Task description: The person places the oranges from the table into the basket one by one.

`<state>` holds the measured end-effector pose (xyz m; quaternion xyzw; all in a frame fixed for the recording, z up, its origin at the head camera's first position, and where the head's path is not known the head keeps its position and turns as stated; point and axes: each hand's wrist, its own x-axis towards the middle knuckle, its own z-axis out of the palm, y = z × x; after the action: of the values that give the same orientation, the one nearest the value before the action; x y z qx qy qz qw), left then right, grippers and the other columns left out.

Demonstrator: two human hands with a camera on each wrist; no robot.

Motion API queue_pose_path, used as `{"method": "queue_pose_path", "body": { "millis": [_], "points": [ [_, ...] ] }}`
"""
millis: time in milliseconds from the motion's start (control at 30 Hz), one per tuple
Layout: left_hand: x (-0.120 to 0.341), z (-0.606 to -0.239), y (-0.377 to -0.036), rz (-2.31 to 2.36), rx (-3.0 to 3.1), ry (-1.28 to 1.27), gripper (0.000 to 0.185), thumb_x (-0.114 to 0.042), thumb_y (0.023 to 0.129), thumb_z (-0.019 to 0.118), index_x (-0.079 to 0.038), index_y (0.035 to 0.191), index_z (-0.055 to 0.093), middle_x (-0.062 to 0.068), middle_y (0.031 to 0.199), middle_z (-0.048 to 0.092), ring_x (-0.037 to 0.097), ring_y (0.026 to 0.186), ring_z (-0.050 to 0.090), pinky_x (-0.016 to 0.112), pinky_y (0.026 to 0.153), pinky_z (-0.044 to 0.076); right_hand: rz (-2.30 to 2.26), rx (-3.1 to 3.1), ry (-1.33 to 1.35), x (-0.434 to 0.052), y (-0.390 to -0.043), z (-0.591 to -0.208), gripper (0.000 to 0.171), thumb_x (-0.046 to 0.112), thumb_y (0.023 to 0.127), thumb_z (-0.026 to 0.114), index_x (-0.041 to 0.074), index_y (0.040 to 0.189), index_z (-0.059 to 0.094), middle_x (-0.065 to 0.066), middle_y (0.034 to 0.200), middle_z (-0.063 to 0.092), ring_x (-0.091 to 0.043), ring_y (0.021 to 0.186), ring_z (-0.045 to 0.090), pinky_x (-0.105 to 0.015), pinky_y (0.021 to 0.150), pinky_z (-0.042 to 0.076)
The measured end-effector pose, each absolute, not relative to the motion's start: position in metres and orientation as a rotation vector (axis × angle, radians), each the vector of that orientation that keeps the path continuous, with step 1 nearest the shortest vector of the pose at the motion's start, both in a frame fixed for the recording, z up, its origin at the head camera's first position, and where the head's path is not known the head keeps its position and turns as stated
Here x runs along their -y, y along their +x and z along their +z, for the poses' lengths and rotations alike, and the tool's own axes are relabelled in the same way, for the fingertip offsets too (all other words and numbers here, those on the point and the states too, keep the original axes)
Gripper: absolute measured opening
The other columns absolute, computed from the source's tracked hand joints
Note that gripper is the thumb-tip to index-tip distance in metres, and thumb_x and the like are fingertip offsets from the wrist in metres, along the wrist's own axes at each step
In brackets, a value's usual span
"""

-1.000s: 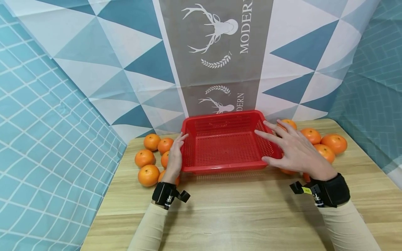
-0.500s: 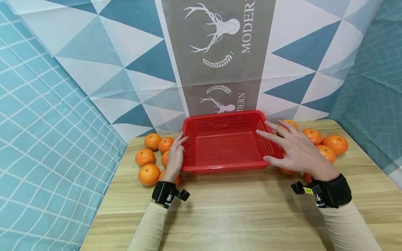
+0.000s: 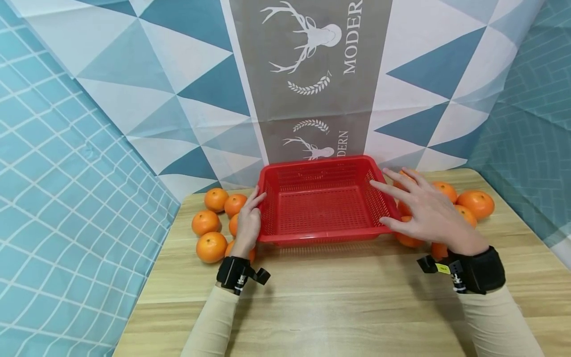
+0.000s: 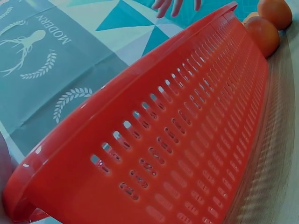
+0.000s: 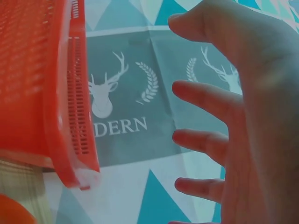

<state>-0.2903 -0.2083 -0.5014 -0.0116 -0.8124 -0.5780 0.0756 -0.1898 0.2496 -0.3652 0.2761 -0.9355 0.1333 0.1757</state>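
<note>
A red slotted plastic basket (image 3: 318,238) stands on the wooden table, with nothing in it. My left hand (image 3: 248,219) rests edge-on against its left wall, fingers straight along the rim. My right hand (image 3: 421,208) hovers with fingers spread just off the basket's right rim, over a cluster of oranges (image 3: 477,203). It holds nothing. The left wrist view is filled by the basket's wall (image 4: 187,140), with two oranges (image 4: 264,32) beyond it. In the right wrist view my spread right hand (image 5: 243,116) is apart from the basket's corner (image 5: 77,154).
Several more oranges (image 3: 211,247) lie left of the basket, behind my left hand. The table (image 3: 334,302) runs bare toward its near edge. A patterned cloth (image 3: 312,74) hangs close behind the basket. Blue checked fabric (image 3: 67,198) covers the left side.
My right hand has drifted right and slightly back, off the basket's right rim and over the oranges. The left hand and the basket have stayed put.
</note>
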Motion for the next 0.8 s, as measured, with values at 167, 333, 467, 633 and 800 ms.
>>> {"method": "queue_pose_path", "body": {
  "millis": [167,333,467,633,800],
  "points": [
    [0.206,-0.500,-0.291,-1.778,2.433,0.007,0.062,-0.007,0.102,0.050,-0.023,0.159,0.067,-0.028,0.180,0.037,0.021,0.176,0.028,0.061,0.131,0.046,0.386,2.641,0.736,-0.263,-0.189,-0.361,0.089,0.037,0.083,0.091,0.021,0.164,0.058,-0.023,0.173,0.050,-0.055,0.150,0.047,-0.081,0.098,0.058],
    [0.206,-0.500,-0.291,-1.780,2.439,0.015,0.063,-0.006,0.100,0.055,-0.023,0.160,0.065,-0.031,0.180,0.036,0.019,0.176,0.026,0.060,0.134,0.043,0.447,2.696,0.644,-0.281,-0.186,-0.355,0.088,0.034,0.084,0.088,0.020,0.165,0.057,-0.025,0.176,0.045,-0.059,0.156,0.039,-0.089,0.107,0.047],
    [0.204,-0.498,-0.290,-1.776,2.436,0.008,0.063,-0.006,0.101,0.055,-0.020,0.161,0.065,-0.029,0.180,0.036,0.018,0.177,0.025,0.060,0.139,0.036,0.532,2.761,0.595,-0.294,-0.184,-0.353,0.087,0.030,0.084,0.091,0.016,0.164,0.058,-0.027,0.175,0.044,-0.060,0.156,0.037,-0.091,0.107,0.043],
    [0.201,-0.491,-0.285,-1.744,2.463,0.009,0.066,-0.004,0.099,0.055,-0.018,0.163,0.062,-0.024,0.183,0.035,0.021,0.177,0.026,0.059,0.138,0.038,0.635,2.921,0.571,-0.304,-0.182,-0.352,0.081,0.030,0.086,0.093,0.007,0.158,0.062,-0.028,0.164,0.050,-0.055,0.143,0.046,-0.083,0.101,0.052],
    [0.192,-0.468,-0.268,-1.718,2.479,0.023,0.069,0.001,0.095,0.056,-0.013,0.163,0.061,-0.016,0.185,0.036,0.024,0.177,0.027,0.054,0.137,0.041,0.661,3.073,0.558,-0.308,-0.183,-0.353,0.076,0.032,0.088,0.094,0.002,0.152,0.065,-0.033,0.153,0.052,-0.049,0.125,0.061,-0.062,0.088,0.064]
  ]
}}
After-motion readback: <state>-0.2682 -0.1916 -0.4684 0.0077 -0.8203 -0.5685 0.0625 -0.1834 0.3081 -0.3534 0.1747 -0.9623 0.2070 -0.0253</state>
